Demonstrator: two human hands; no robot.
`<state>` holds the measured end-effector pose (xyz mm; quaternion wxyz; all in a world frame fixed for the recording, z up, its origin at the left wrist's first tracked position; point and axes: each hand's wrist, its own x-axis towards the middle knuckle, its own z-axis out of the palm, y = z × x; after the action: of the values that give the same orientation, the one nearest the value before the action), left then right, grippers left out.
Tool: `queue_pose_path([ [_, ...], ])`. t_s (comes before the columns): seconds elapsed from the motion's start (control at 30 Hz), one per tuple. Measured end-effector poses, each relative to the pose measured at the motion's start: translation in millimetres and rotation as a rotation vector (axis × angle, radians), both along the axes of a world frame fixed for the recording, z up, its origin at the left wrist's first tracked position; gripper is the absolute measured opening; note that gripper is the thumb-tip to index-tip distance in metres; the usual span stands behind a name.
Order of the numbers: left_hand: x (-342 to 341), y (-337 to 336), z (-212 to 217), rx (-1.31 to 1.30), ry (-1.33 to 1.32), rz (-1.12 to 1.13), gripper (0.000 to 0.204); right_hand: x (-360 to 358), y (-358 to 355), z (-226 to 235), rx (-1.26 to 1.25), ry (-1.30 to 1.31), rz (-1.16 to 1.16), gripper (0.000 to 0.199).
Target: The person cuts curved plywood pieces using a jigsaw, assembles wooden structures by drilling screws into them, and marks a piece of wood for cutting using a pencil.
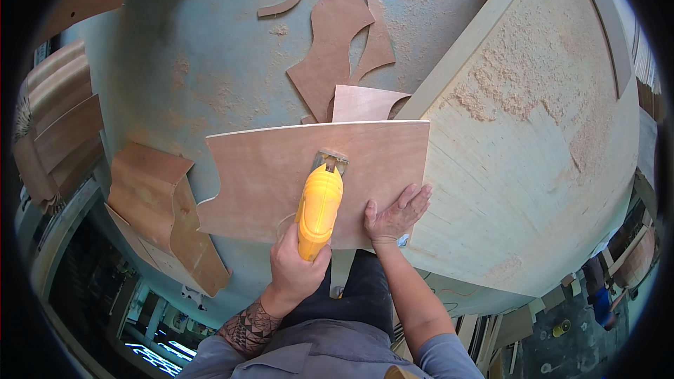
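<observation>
A yellow jigsaw [321,203] stands on a reddish-brown plywood panel [253,175], its metal shoe near the middle of the sheet. My left hand [300,267] is wrapped round the rear of the jigsaw's body at the panel's near edge. Flat on the panel's near right corner, my right hand [399,217] lies with its fingers pointing to the far right. The panel has a curved far edge and a notched left side. The blade's tip is hidden, so I cannot tell whether it is in the wood.
Brown offcuts [333,28] and a pale cut piece [361,104] lie beyond the panel on the dusty blue-green table [232,63]. At the right is a large pale board [484,189] with a raised rim and heaped sawdust. Bent plywood pieces [151,182] rest at the left.
</observation>
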<state>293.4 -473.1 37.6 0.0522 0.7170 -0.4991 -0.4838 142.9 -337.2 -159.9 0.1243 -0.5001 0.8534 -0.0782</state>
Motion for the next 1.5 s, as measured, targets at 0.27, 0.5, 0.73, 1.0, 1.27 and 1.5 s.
queue_pose_path([
  [0.27,-1,-9,-3,-0.031,-0.025,-0.031,0.028,1,1,0,0.021,-0.004,-0.008,0.101],
  [0.5,0,-15,-3,-0.046,-0.056,-0.103,0.025,2,1,0,0.030,-0.031,-0.026,0.103],
  [0.73,-2,-28,4,0.027,-0.117,-0.185,0.029,1,2,0,0.032,-0.029,-0.021,0.102],
  [1.0,-10,-37,-2,-0.112,-0.092,-0.206,0.023,2,1,0,0.011,-0.056,-0.034,0.102],
  [1.27,-10,-47,-2,-0.148,-0.124,-0.325,0.024,2,2,-1,0.014,-0.080,-0.054,0.103],
  [1.5,-17,-60,0,-0.161,-0.145,-0.357,0.025,2,2,1,0.024,-0.087,-0.032,0.103],
])
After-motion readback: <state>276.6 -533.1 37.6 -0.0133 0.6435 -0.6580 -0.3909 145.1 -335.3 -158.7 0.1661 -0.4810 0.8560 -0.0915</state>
